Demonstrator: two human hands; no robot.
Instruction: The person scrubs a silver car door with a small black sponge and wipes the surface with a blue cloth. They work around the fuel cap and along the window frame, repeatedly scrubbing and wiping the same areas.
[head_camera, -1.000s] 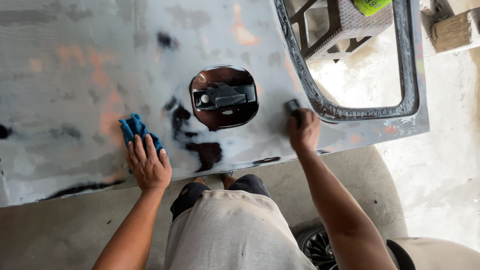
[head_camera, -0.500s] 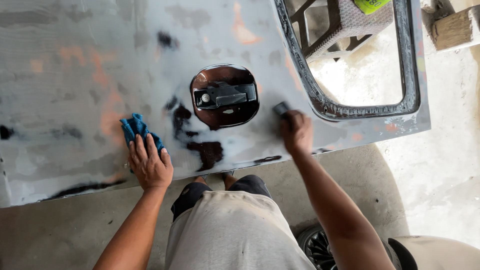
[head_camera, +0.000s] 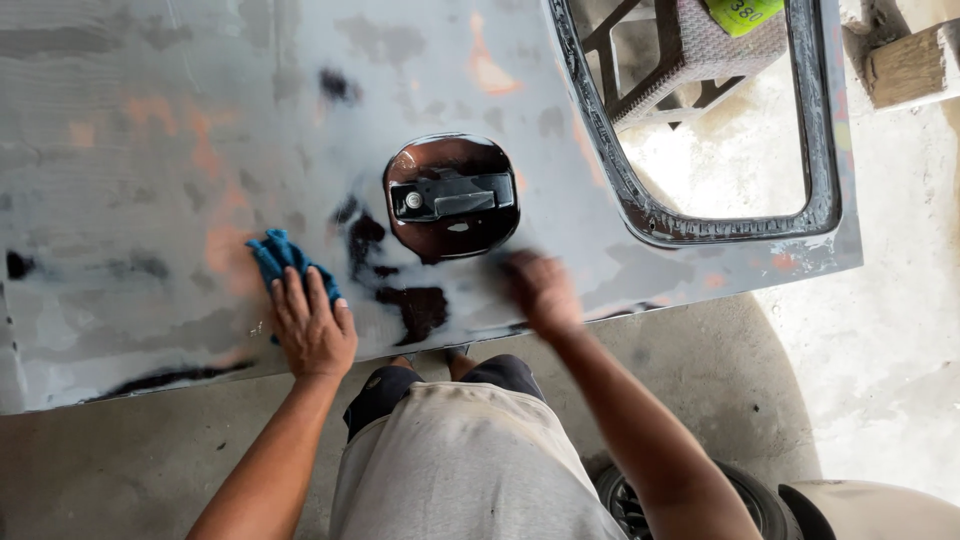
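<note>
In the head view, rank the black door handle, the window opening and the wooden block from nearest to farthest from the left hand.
From the left hand, which rests on the blue cloth:
1. Black door handle, up and to its right in the panel's recess.
2. Window opening, farther right.
3. Wooden block, top right corner.

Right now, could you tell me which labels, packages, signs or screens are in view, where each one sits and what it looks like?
Label: one only, a bright yellow-green tag with dark print, cut off by the top edge of the picture, seen through the window opening of the grey door panel, lying over a brown woven stool.
No packages, signs or screens in view.
</note>
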